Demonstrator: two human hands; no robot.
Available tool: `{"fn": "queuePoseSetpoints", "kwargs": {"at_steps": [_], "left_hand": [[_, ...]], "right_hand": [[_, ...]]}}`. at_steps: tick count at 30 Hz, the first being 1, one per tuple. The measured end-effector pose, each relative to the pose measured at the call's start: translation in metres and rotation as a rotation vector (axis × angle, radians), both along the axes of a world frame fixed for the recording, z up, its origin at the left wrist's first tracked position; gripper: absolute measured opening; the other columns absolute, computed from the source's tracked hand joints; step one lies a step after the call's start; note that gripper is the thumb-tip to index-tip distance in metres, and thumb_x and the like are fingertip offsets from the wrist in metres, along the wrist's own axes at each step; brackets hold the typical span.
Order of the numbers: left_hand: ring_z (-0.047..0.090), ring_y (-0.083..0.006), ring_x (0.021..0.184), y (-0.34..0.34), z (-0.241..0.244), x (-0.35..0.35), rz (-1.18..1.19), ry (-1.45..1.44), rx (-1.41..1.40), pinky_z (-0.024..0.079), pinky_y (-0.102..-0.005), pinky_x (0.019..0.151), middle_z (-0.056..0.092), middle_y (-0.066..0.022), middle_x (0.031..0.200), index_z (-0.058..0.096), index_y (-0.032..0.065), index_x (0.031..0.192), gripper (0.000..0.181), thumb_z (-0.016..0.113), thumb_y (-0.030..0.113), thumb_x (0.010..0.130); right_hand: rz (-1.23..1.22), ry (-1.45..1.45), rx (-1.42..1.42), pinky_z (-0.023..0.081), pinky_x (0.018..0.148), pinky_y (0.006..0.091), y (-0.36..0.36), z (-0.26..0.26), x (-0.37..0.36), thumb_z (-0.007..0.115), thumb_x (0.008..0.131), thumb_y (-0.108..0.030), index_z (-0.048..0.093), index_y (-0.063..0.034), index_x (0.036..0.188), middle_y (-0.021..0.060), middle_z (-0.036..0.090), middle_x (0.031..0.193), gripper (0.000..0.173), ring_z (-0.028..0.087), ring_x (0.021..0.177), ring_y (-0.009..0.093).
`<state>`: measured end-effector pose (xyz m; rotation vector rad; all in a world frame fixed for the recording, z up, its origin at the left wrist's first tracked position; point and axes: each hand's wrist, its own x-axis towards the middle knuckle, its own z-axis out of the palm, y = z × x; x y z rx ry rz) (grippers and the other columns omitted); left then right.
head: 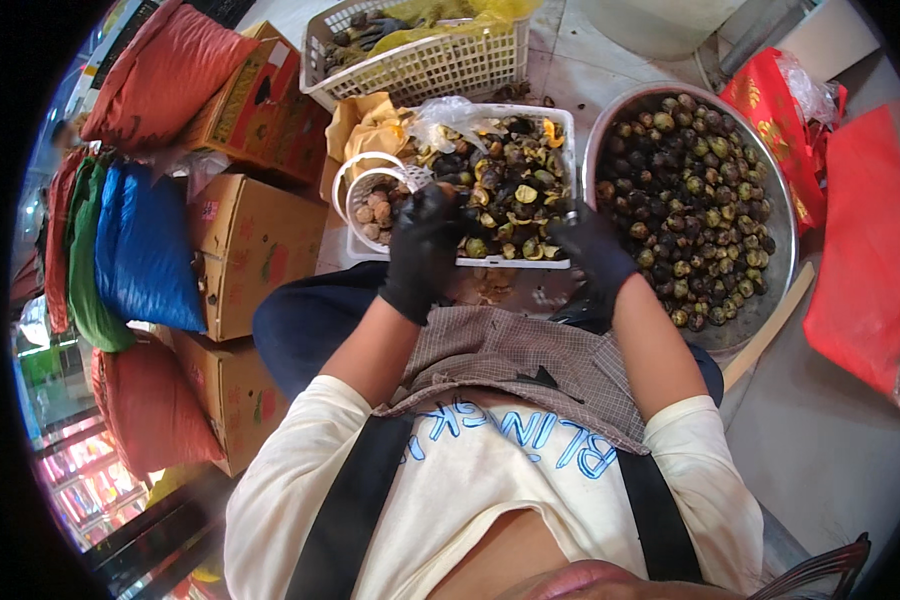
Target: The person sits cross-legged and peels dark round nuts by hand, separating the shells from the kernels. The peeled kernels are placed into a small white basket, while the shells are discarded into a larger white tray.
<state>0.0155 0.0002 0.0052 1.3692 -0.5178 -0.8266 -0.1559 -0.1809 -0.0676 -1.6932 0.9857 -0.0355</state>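
My left hand (426,244), in a black glove, is over the left part of a white plastic tray (572,150). A brown walnut (447,189) shows at its fingers, partly hidden. Beside this hand a small white basket (350,196) with a handle holds several shelled-out brown walnuts (376,208). At the tray's right edge my right hand (596,244), gloved too, closes around a tool of which only a small shiny metal part (572,217) shows. Split green and blackened husks (525,194) fill the tray between the hands.
To the right stands a wide metal basin (793,217) of unhusked walnuts (690,195), with a wooden stick (769,330) against it. A white crate (427,75) with yellow netting is beyond the tray. Cardboard boxes (270,247) and colored sacks (150,247) line the left; red bags (862,255) lie right.
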Motion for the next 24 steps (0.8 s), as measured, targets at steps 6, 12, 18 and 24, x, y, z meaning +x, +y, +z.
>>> {"fn": "queuePoseSetpoints", "kwargs": {"at_steps": [6,12,18,24], "left_hand": [[0.058,-0.0299,0.107,0.059,-0.138,0.109,0.021,0.503,-0.369,0.039,-0.0443,0.099,0.063,-0.0091,0.115,0.062,0.0120,0.115,0.028,0.053,0.020,0.090],[0.056,-0.0297,0.112,0.032,-0.080,0.047,-0.055,0.506,-0.028,0.045,-0.0384,0.096,0.061,-0.0158,0.118,0.062,0.0046,0.112,0.027,0.058,0.011,0.087],[0.062,-0.0234,0.099,0.011,-0.072,0.007,-0.354,-0.169,0.149,0.053,-0.0322,0.081,0.062,-0.0139,0.116,0.048,0.0023,0.127,0.039,0.057,0.009,0.089],[0.066,-0.0214,0.092,-0.020,-0.073,-0.014,-0.519,-0.128,0.348,0.054,-0.0298,0.075,0.064,-0.0140,0.113,0.048,0.0008,0.125,0.038,0.058,0.005,0.089]], "right_hand": [[-0.450,-0.482,0.307,0.052,0.068,0.0340,-0.050,0.009,-0.015,0.063,0.088,-0.017,0.047,-0.0092,0.129,0.0049,0.056,0.098,0.045,0.057,0.081,0.016],[-0.771,0.036,-0.076,0.051,0.076,0.0411,-0.142,-0.046,-0.124,0.057,0.091,-0.024,0.046,-0.0067,0.130,0.0168,0.058,0.114,0.045,0.060,0.096,0.027],[-0.365,0.800,-0.138,0.047,0.092,0.0410,-0.161,-0.091,-0.128,0.051,0.087,-0.048,0.059,0.0001,0.120,0.0213,0.058,0.123,0.060,0.057,0.113,0.031],[-0.297,0.650,-0.183,0.045,0.095,0.0430,-0.169,-0.117,-0.078,0.060,0.080,-0.042,0.059,0.0012,0.115,0.0218,0.060,0.118,0.056,0.057,0.111,0.036]]}}
